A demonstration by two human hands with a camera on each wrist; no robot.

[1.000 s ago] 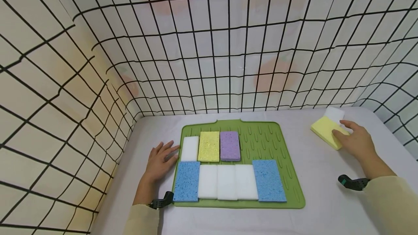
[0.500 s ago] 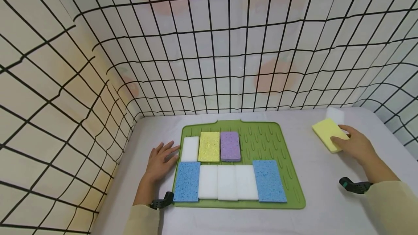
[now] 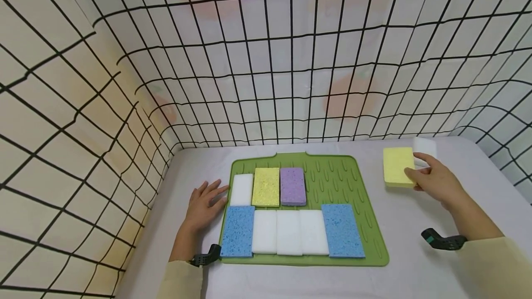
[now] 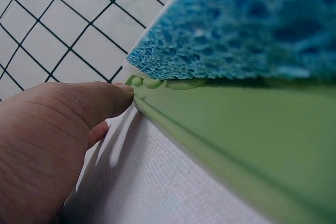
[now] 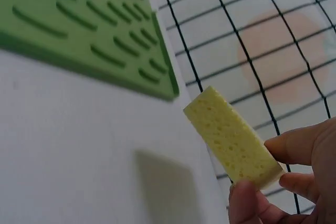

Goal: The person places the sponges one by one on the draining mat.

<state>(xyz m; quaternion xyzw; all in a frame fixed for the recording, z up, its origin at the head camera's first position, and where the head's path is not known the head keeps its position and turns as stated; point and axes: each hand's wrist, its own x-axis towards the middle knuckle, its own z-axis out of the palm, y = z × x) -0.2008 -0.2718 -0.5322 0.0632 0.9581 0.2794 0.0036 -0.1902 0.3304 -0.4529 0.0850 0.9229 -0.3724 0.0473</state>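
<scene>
A yellow sponge [image 3: 397,166] is pinched between the thumb and fingers of my right hand [image 3: 438,181], to the right of the green mat. In the right wrist view the held sponge [image 5: 231,135] is off the table, its shadow below. My left hand [image 3: 204,206] lies with fingers spread at the left edge of the green ridged mat [image 3: 332,183]; its fingertips touch the edge. On the mat sit a small white sponge [image 3: 242,189], a yellow sponge [image 3: 266,187] and a purple sponge [image 3: 293,186]. In front is a row with white sponges [image 3: 289,232] between two blue sponges [image 3: 238,230].
Behind my right hand a white sponge [image 3: 426,147] lies on the white-covered table [image 3: 407,225], partly hidden. Black wire grid panels [image 3: 270,59] stand along the back and both sides. White cloth with faint orange prints hangs behind them.
My right hand has lifted the yellow sponge, moved it left toward the mat and turned it more upright. The white sponge stays behind. The left hand has not moved.
</scene>
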